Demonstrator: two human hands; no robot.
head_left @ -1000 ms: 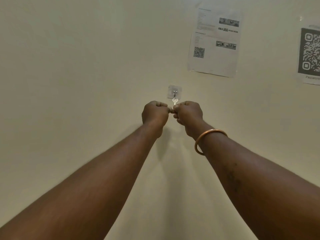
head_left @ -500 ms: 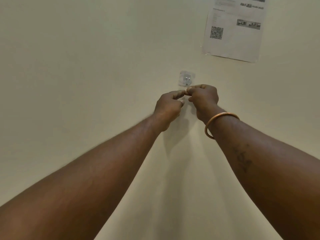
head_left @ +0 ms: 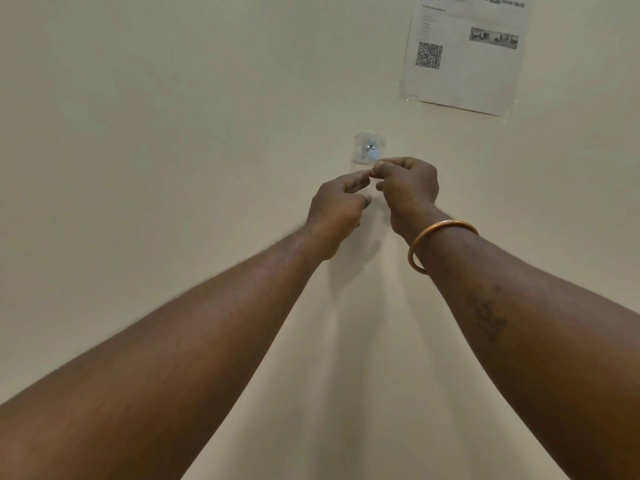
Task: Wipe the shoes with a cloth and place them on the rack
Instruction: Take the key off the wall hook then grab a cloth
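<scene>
Shoes, cloth and rack: outside this view, so you cannot tell their position or their appearance here. The view covers only a plain cream wall [head_left: 138,133] and your two raised arms.

1. Left forearm [head_left: 173,358]: bare, it enters from the lower left corner and runs up toward the centre.
2. Left hand [head_left: 337,206]: it is seen from the back, close to the wall. The index finger points right, and its tip meets the fingertips of your other hand. The remaining fingers are curled under. You cannot tell whether anything is held.
3. Adhesive hook [head_left: 370,148]: a clear square pad stuck flat to the wall, carrying a small metal hook with a pale rounded piece at its lower end. It sits just above the point where your fingertips meet.
4. Right hand [head_left: 408,188]: the fingers are curled, with thumb and index finger pressed together just below the hook pad. The hand hides whatever may sit in that pinch, so the grip contents cannot be told.
5. Bangle [head_left: 440,244]: a copper-coloured ring round your right wrist. A dark mark [head_left: 486,317] shows on the forearm below it.
6. Printed sheet [head_left: 464,53]: fixed to the wall at upper right, well apart from the hook. It carries a QR code [head_left: 429,55], lines of small text too fine to read, and a strip photograph.
</scene>
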